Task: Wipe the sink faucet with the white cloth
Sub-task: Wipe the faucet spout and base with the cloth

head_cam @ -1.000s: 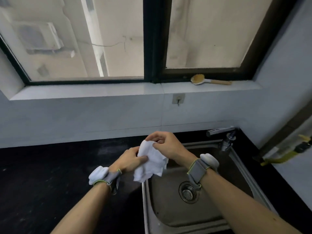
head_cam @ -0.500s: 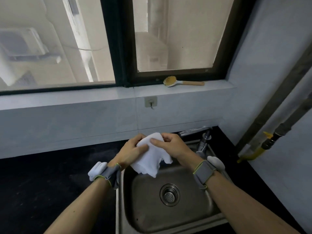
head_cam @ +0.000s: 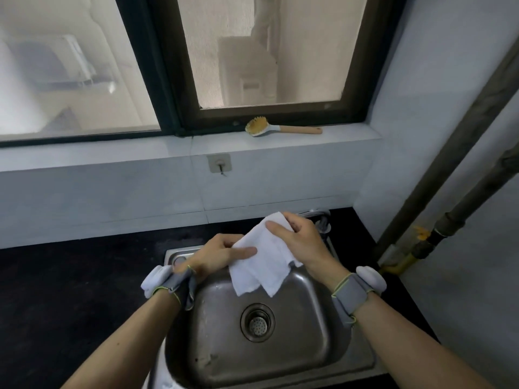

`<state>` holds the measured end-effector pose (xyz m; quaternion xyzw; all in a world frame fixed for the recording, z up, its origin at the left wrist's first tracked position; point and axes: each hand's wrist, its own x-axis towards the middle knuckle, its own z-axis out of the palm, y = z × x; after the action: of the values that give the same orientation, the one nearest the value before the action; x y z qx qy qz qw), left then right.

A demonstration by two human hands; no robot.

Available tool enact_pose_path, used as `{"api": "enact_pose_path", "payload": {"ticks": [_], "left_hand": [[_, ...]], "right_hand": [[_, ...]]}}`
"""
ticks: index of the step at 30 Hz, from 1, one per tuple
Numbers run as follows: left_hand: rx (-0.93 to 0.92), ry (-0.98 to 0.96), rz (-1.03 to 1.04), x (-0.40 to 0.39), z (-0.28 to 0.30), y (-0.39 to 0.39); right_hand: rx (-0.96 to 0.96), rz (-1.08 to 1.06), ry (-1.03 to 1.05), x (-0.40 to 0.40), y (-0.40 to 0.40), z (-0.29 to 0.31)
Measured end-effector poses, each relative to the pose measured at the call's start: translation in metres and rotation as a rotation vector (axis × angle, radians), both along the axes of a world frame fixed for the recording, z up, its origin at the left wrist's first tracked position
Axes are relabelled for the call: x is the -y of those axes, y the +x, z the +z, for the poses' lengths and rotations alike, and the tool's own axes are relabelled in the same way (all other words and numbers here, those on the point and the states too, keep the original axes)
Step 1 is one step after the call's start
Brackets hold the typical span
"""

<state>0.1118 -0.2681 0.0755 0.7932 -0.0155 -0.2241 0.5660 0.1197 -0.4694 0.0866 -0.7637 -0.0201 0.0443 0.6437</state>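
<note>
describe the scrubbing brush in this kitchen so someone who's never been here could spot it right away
Start at the dark-framed window above the steel sink and look along the pale ledge at its base. The scrubbing brush lies flat there, near the right pane's lower frame. It is the only loose item on the ledge: a round head of tan bristles to the left, a light wooden handle pointing right.

I see bare forearms, no sleeves. Grey wrist strap [head_cam: 349, 293] with yellow-green edging on each wrist; rounded white pod [head_cam: 370, 278] on each strap's outer side.
</note>
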Motion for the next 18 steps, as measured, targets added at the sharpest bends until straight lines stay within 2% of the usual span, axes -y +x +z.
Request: {"api": "enact_pose_path", "payload": {"ticks": [5, 11, 18], "left_hand": [[0.016, -0.072, -0.042, 0.027, 0.005, 0.000], [-0.021, -0.244, 0.022, 0.048, 0.016, 0.001], [0.029, -0.281, 0.261, 0.050, 0.017, 0.004]], "right_hand": [[0.027, -0.016, 0.010, 0.017, 0.003, -0.002], [-0.096, -0.028, 0.248, 0.038, 0.008, 0.002], [-0.229, -0.133, 0.382, 0.048, 0.018, -0.002]]}}
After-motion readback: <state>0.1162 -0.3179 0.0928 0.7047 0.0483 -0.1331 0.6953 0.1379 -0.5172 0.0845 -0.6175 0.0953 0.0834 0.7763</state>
